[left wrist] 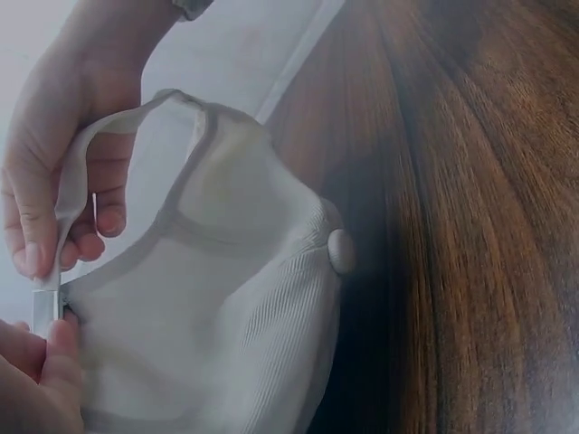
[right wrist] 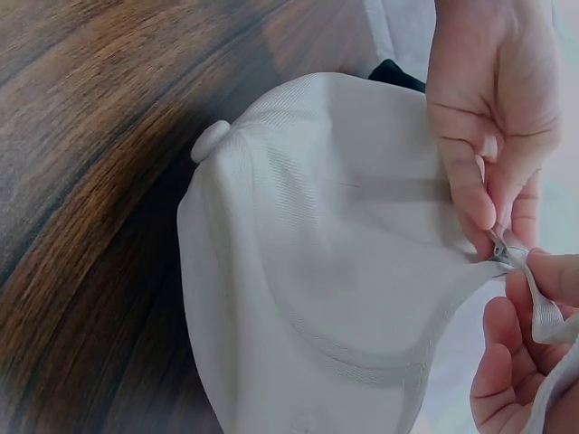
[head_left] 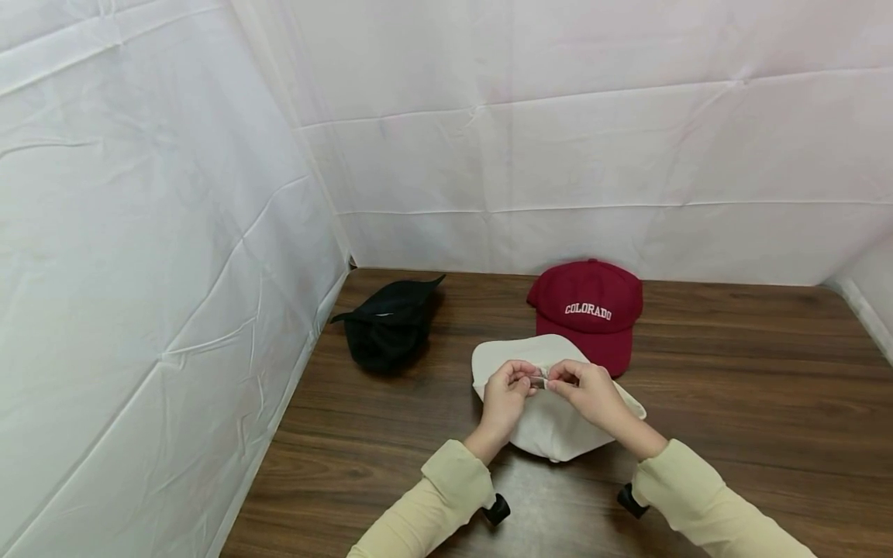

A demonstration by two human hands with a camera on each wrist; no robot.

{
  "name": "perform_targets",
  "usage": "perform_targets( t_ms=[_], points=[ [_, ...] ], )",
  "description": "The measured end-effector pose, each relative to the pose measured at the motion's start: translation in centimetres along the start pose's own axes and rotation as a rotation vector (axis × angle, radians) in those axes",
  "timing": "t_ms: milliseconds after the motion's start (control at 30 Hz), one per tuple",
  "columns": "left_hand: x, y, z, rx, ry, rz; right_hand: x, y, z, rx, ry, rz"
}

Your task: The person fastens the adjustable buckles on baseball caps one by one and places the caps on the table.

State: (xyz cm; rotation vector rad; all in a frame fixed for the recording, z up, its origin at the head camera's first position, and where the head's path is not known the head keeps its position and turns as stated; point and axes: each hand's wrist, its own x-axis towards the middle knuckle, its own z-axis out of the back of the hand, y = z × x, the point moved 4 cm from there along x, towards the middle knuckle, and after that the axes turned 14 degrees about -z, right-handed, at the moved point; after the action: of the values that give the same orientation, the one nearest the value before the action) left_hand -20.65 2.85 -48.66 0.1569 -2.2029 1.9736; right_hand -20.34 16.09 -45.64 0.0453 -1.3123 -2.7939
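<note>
A cream-white baseball cap [head_left: 554,434] lies on the table in front of me, its crown button toward me and its back opening between my hands. My left hand [head_left: 501,399] pinches the small metal buckle [left wrist: 47,312] of the back strap between thumb and fingers. From the other side, my right hand [head_left: 593,394] pinches the fabric strap [left wrist: 74,172] close by the buckle. In the left wrist view the strap bows out in a loose loop from the cap's edge. Both hands' fingertips nearly meet at the buckle.
Behind the white cap, and partly overlapped by it, sits a dark red cap [head_left: 589,291] lettered COLORADO. A black cap [head_left: 387,333] lies at the far left of the wooden table [head_left: 753,372]. White sheeting [head_left: 593,155] hangs along the back and left side.
</note>
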Motion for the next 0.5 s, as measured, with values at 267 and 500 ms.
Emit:
perform_targets(
  t_ms=[267,500],
  points=[
    [0.10,0.32,-0.28,0.026,0.013,0.000,0.28,-0.45,-0.35,0.002,0.014,-0.019],
    [-0.03,0.39,-0.02,-0.008,0.020,0.003,0.39,-0.77,-0.06,0.024,0.050,-0.016]
  ],
)
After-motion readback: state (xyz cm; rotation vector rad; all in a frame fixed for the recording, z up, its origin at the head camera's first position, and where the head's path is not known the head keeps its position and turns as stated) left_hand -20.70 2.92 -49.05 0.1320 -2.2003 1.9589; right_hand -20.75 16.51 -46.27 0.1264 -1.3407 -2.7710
